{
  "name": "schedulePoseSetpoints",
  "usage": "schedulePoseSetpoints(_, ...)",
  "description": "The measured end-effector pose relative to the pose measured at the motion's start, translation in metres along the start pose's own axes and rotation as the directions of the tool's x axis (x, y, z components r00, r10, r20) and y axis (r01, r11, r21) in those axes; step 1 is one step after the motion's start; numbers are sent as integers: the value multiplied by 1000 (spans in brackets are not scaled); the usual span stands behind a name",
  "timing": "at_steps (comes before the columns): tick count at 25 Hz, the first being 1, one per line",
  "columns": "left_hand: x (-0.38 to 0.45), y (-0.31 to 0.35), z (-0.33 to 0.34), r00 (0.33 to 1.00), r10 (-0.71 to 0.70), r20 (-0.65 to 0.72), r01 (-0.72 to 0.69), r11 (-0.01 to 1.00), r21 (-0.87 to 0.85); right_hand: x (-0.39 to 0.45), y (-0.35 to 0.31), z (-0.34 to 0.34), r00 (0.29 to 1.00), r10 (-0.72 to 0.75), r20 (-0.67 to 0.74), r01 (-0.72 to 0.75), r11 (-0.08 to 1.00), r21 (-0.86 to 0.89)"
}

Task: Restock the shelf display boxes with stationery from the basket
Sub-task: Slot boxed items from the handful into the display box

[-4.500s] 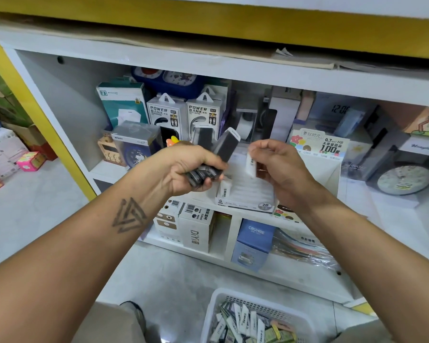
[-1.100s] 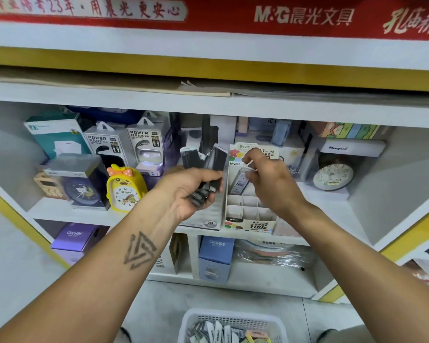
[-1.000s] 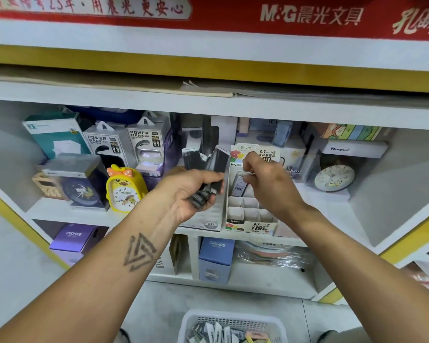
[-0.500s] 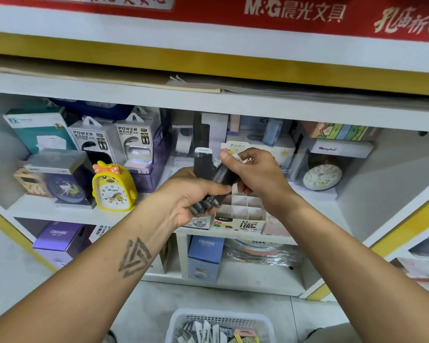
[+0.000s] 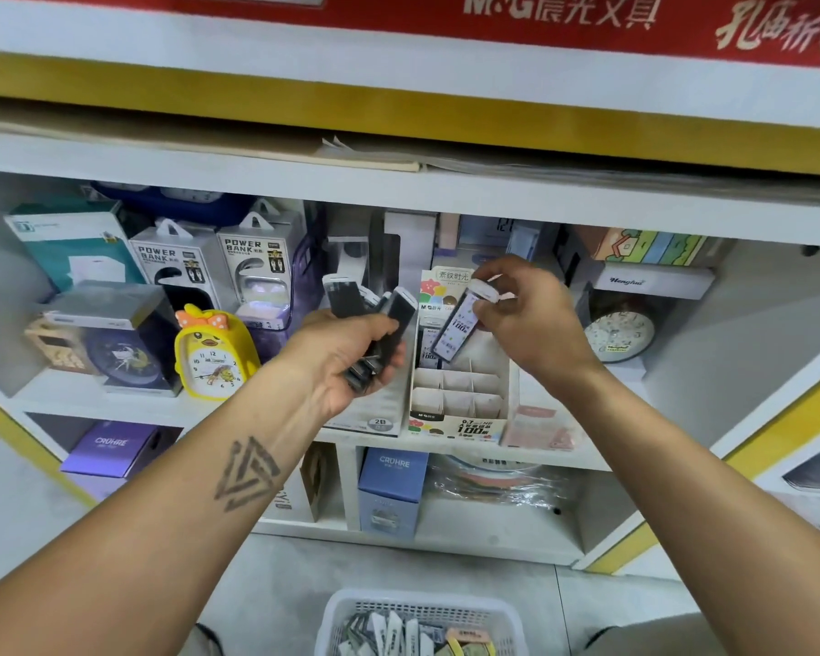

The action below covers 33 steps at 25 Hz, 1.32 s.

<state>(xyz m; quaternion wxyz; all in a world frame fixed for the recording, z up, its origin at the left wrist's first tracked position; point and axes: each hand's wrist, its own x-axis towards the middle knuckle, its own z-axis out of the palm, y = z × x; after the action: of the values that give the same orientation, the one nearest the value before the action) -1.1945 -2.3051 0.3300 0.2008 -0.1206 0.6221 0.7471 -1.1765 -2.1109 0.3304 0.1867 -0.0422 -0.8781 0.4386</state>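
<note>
Stationery case (image 5: 456, 326), just drawn from the bundle (image 5: 369, 324) the left hand (image 5: 346, 357) grips, is now pinched by the right hand (image 5: 524, 319) above the display box (image 5: 460, 409), ready for slotting.

"POWER BANK" marks two white boxes (image 5: 181, 262), "CRUHRE" a blue box (image 5: 391, 485), and seemingly "2B" a display box (image 5: 379, 421).

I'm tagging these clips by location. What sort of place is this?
Most likely a stationery shop. A red M&G sign tops the shelf, boxed power banks and clocks stand on it, and a basket of stock sits on the floor.
</note>
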Motion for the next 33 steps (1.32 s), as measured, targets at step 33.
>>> schedulePoseSetpoints(33,1,5,-8,993,68,-95,-74,996,-52,1,1,6,985,167,37,-171,965,201)
